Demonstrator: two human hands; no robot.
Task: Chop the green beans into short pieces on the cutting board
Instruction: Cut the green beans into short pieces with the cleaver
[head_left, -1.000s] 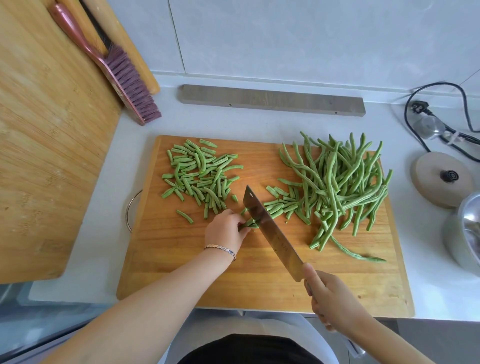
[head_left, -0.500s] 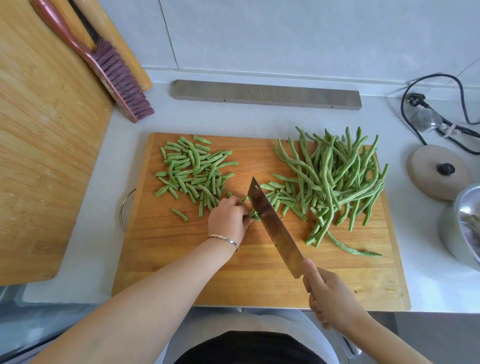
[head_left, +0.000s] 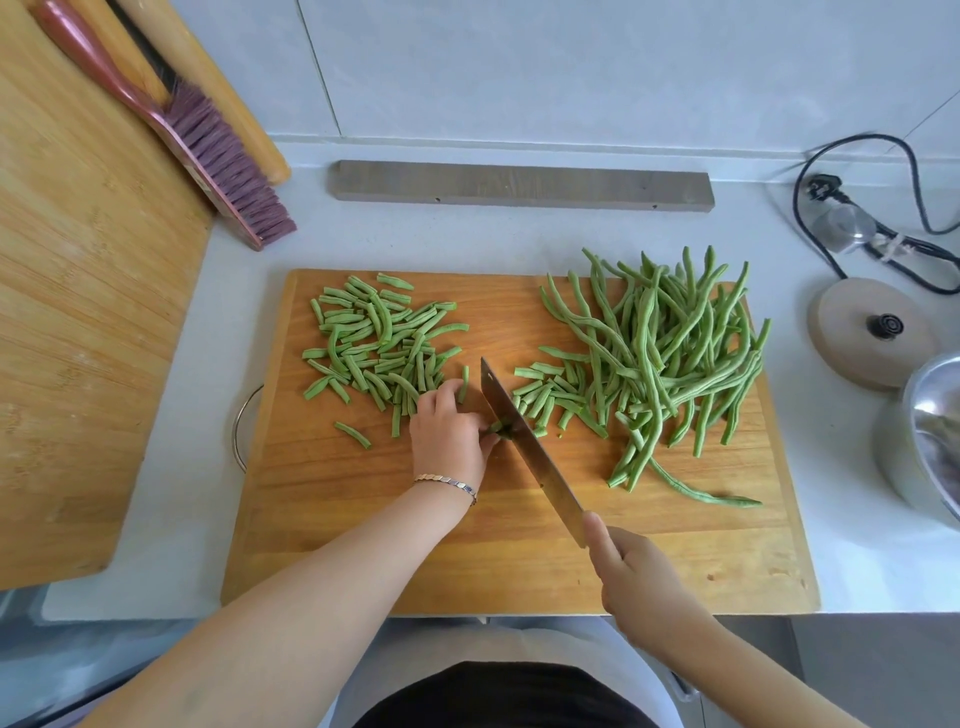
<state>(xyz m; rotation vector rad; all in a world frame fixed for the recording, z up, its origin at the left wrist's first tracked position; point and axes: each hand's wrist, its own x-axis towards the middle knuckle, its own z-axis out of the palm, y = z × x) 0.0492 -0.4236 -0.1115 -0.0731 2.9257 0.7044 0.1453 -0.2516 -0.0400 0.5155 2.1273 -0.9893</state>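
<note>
Mid-chop: bean stub under my left hand, cleaver in my right.

My left hand (head_left: 449, 434) curls over the short stub of a bean bundle (head_left: 498, 427), fingertips just beside the cleaver (head_left: 530, 452). My right hand (head_left: 639, 577) wraps its handle. Whole green beans (head_left: 670, 353) are heaped right of the blade, with cut pieces (head_left: 379, 348) beyond my left knuckles. Judgement: the beans are light, firm and prone to roll, so I should pin them near the cut end with fingertips tucked. The cutting board (head_left: 415, 545) is bare around my wrists, but the heap crowds its far and right edges.

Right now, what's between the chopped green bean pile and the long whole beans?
Head view: the steel cleaver, left hand pinching bean stubs, more cut pieces.
</note>
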